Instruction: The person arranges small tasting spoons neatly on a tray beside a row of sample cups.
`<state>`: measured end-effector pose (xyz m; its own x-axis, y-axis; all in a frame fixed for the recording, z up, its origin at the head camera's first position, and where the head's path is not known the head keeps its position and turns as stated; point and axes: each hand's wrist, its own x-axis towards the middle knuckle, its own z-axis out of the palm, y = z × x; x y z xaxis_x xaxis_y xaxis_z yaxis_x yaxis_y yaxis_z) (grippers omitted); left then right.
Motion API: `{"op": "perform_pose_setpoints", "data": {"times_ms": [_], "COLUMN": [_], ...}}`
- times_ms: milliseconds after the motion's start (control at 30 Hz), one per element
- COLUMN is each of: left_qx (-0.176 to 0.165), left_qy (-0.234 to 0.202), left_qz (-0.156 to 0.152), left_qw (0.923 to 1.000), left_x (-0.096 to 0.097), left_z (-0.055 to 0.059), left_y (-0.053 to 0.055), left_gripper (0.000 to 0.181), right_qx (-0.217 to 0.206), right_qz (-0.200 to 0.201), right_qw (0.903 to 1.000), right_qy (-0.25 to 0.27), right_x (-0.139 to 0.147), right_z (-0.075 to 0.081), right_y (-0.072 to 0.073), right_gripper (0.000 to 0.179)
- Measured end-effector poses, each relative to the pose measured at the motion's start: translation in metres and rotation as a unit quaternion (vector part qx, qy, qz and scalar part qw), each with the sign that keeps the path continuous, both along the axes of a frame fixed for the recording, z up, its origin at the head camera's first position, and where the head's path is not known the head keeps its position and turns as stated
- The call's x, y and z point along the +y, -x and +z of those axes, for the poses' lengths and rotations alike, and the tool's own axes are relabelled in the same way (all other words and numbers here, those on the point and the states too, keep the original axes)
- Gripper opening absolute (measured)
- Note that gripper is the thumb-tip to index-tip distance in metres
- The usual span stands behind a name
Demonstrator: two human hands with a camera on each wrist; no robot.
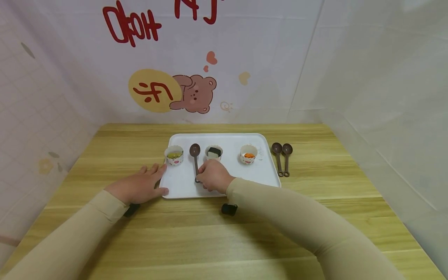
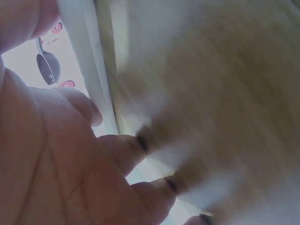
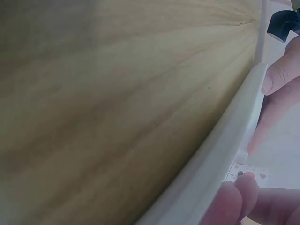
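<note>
On a white tray lies a brown measuring spoon, bowl toward the back. My right hand pinches the end of its handle between thumb and fingers. My left hand rests at the tray's left edge, fingers spread and thumb touching the rim. Three paper cups stand on the tray: one with greenish pieces near my left fingertips, one with black and pale pieces just behind my right hand, and one with orange bits to the right. The right wrist view does not show the spoon handle clearly.
Two more brown measuring spoons lie side by side on the wooden table, just right of the tray. A white printed cloth hangs behind the table, and pale cloth walls stand at both sides.
</note>
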<state>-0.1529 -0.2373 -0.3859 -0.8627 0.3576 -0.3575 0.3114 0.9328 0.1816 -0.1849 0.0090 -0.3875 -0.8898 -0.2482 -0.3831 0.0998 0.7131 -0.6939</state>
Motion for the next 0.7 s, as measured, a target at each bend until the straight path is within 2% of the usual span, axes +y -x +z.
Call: {"op": "perform_pose_setpoints", "data": {"times_ms": [333, 700], "left_qx": [0.003, 0.001], "left_qy": [0.001, -0.002], "left_qz": [0.003, 0.002], "left_qw": [1.0000, 1.0000], "left_x": [-0.0004, 0.0015], "left_z": [-0.0015, 0.0024], "left_y": [0.0010, -0.0013], "left_gripper": [0.094, 0.093], "right_qx": [-0.004, 0.005], "right_qz": [-0.009, 0.012], "right_qw": [0.9999, 0.9987], "right_qy": [-0.013, -0.049], "right_x": [-0.0030, -0.0045], "right_z": [0.0017, 0.0004], "right_y": [-0.0010, 0.0013], "right_gripper": [0.004, 0.005]}}
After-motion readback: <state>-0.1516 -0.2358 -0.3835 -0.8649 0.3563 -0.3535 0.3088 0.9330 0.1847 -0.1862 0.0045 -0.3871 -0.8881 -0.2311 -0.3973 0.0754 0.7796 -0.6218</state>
